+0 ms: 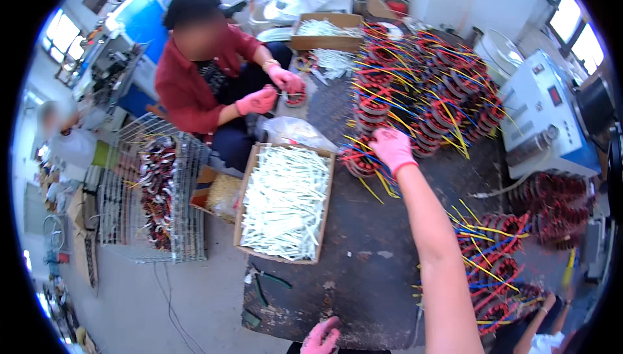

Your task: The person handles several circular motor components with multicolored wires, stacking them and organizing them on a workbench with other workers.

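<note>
In its pink glove, my right hand (392, 149) reaches across the dark table, its fingers curled at the front end of a row of motor stators. They close on a motor stator (358, 162) with red windings and yellow and blue lead wires; part of the grip is hidden by the hand. My left hand (320, 337), also in a pink glove, is low at the table's near edge. Its fingers are apart and nothing shows in them. Beyond my right hand, many similar stators (448, 88) lie in rows with their wires sticking out.
An open box of white sleeves (285, 201) stands left on the table (363, 263), near green-handled pliers (272, 280). More stators (496, 269) lie at right, below a blue-and-white machine (548, 117). A co-worker (207, 68) in pink gloves handles a stator; a wire cage (152, 192) stands on the floor.
</note>
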`<act>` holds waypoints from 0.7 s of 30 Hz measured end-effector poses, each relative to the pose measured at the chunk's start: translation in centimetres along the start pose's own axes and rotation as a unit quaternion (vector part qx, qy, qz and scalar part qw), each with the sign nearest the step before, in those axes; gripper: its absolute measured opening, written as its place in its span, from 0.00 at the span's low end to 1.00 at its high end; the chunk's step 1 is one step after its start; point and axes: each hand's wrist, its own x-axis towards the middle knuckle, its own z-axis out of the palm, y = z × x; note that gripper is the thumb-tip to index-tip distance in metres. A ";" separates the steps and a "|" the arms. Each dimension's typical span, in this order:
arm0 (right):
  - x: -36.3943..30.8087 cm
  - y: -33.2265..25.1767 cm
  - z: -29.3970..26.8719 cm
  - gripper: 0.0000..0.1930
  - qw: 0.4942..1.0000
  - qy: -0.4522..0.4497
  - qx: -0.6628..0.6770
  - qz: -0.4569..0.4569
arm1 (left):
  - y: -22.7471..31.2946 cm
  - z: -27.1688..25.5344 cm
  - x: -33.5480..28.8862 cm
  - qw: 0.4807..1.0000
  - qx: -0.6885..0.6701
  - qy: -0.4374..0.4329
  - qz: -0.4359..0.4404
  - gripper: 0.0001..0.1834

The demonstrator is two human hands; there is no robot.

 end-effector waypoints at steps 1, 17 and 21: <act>-0.6 1.1 -0.7 0.17 0.999 0.023 0.012 0.019 | 0.0 0.3 0.5 1.000 -0.014 -0.012 0.006 0.22; -7.9 -6.1 12.6 0.20 0.504 0.254 0.791 0.238 | -0.2 1.0 -0.3 0.994 -0.094 0.002 -0.063 0.21; -7.6 -6.3 12.5 0.16 0.546 0.241 0.767 0.238 | 0.1 0.8 -0.6 0.993 -0.101 0.005 -0.066 0.22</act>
